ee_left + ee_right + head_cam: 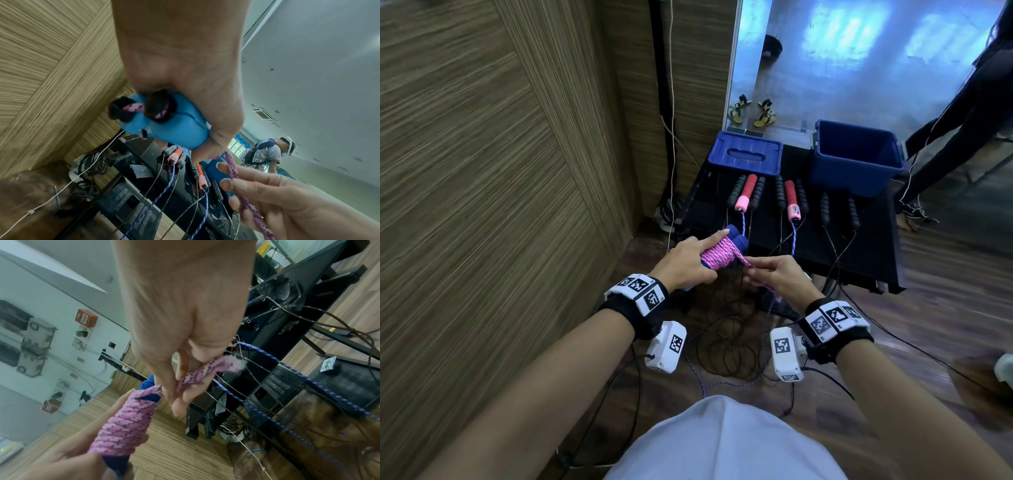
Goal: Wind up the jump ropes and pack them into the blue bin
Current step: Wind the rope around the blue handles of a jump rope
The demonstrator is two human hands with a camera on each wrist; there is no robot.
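Note:
My left hand (688, 262) grips the two blue handles (738, 239) of a jump rope, with pink braided rope (481, 253) wound round them and the forefinger stretched along the coil. In the left wrist view the handle ends (174, 129) sit in my fist. My right hand (774, 272) pinches the loose pink rope end (197, 374) just right of the coil (127, 423). The open blue bin (854, 161) stands at the back right of the black table (859, 260). Its lid (744, 152) lies at the back left.
Several more jump ropes with black and red handles (791, 198) lie in a row on the table, their cords hanging over the front edge to the floor (729, 353). A wood-panelled wall (482, 171) is close on the left. Another person (969, 113) stands at the right.

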